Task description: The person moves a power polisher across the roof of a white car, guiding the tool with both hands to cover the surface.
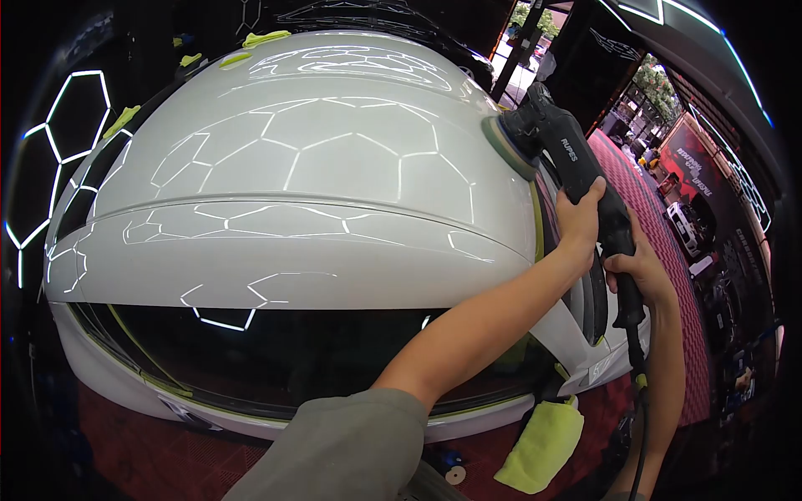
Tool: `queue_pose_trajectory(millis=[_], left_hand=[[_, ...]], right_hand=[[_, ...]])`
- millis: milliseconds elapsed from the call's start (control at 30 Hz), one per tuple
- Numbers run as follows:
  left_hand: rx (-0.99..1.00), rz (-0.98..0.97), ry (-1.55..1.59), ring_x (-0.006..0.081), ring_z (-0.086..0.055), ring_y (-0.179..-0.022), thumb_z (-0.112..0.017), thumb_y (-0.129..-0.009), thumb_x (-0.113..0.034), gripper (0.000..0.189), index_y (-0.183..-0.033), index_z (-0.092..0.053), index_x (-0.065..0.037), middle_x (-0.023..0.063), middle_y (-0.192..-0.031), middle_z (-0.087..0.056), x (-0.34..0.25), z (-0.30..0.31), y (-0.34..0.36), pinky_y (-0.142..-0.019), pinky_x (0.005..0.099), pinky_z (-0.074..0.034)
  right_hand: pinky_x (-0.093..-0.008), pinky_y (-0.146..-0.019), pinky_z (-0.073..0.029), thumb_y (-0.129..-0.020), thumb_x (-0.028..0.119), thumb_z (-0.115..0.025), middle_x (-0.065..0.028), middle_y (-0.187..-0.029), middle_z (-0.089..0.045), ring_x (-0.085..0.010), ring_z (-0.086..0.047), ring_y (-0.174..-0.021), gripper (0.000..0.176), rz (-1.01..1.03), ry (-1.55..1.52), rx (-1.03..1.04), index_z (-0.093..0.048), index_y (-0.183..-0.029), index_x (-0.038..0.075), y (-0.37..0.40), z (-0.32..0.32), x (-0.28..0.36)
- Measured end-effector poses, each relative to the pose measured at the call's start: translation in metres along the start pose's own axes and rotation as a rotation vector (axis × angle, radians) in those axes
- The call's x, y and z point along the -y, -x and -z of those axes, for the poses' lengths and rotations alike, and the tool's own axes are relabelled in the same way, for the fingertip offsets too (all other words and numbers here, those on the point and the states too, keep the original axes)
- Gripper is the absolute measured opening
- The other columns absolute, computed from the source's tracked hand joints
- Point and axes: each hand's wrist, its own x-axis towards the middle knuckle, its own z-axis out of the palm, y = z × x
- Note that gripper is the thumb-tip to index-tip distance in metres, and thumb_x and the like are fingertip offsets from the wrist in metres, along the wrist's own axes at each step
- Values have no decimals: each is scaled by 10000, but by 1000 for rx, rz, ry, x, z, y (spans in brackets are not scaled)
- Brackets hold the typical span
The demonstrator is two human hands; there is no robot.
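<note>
A black corded polisher (576,159) marked RUPES is gripped in both my hands. My left hand (582,219) wraps round the middle of its body. Further back, my right hand (645,271) closes round the rear of the body, above where the cord leaves. At the polisher's front, the round pad (506,149) is tilted against the right-hand edge of a glossy white car roof (292,167). The pad's working face is mostly hidden against the paint. Hexagonal light reflections cover the roof.
The power cord (642,417) hangs down beside my right forearm. A yellow-green towel (541,447) hangs near the car's lower right corner. More towels (266,38) lie along the far left side. Below me is the dark rear glass (334,355). Red floor tiles (643,217) run along the right.
</note>
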Motion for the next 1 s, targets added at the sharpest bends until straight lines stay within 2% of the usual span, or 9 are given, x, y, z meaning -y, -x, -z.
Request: queue_pose_trajectory(millis=[100, 233, 367, 600, 700, 833, 900, 933, 1000], left_hand=[[-90, -17, 74, 214, -629, -1020, -745, -894, -329, 570, -1298, -507, -6, 105, -1172, -629, -22, -8, -15, -916, 346, -493], [-100, -60, 101, 210, -630, -1009, -739, -889, -371, 585, -1283, -508, -5, 101, -1141, -630, -58, -5, -16, -910, 348, -493], [-104, -90, 116, 208, -608, -1057, -718, -895, -423, 642, -1316, -450, -18, 115, -1183, -594, -97, 2, -14, -930, 342, -480], [-61, -199, 167, 207, -591, -1096, -681, -928, -460, 670, -1349, -398, -23, 111, -1208, -566, -185, 34, 3, -972, 358, -465], [-48, -259, 179, 207, -602, -1088, -662, -946, -467, 675, -1364, -373, -23, 109, -1215, -561, -223, 48, 13, -950, 365, -490], [-46, -291, 211, 212, -647, -1024, -634, -970, -469, 643, -1366, -366, -39, 105, -1195, -577, -268, 66, 21, -853, 381, -557], [32, -338, 260, 235, -649, -1030, -573, -1008, -481, 469, -1245, -509, -82, 75, -1110, -630, -289, 79, 20, -889, 499, -520], [20, -332, 253, 235, -657, -1019, -535, -1024, -493, 450, -1175, -577, -71, 72, -1080, -653, -299, 84, 20, -895, 501, -519], [19, -334, 255, 236, -658, -1017, -533, -1022, -500, 464, -1183, -573, -66, 72, -1087, -652, -320, 93, 22, -891, 493, -523]], right_hand=[[-311, -444, -500, -679, -26, -664, -127, -896, -587, -188, -596, -481, 1039, 10, 64, 12, -177, -1586, 115, -20, -13, 26], [-311, -448, -514, -675, -37, -656, -148, -948, -600, -188, -599, -475, 1024, 59, 124, 52, -188, -1576, 98, -29, -33, 59], [-308, -441, -509, -656, -44, -630, -146, -1002, -614, -191, -604, -475, 1004, 121, 180, 92, -219, -1562, 90, -30, -62, 95], [-304, -470, -489, -644, -22, -645, -125, -958, -600, -173, -592, -492, 1001, 200, 260, 182, -245, -1554, 96, -45, -130, 148], [-312, -471, -497, -643, -35, -641, -119, -917, -591, -174, -602, -502, 998, 245, 282, 205, -247, -1550, 96, -44, -166, 174], [-321, -486, -516, -665, -47, -635, -142, -933, -599, -182, -618, -518, 989, 263, 308, 250, -227, -1556, 89, -50, -204, 200], [-315, -492, -522, -680, -42, -639, -154, -941, -606, -184, -623, -527, 993, 247, 309, 279, -201, -1563, 78, -50, -225, 213], [-316, -495, -528, -687, -44, -647, -162, -959, -608, -186, -630, -540, 1001, 245, 311, 302, -183, -1567, 69, -51, -235, 220], [-320, -488, -522, -690, -47, -637, -150, -913, -607, -184, -619, -523, 1003, 253, 314, 293, -176, -1572, 76, -49, -256, 232]])
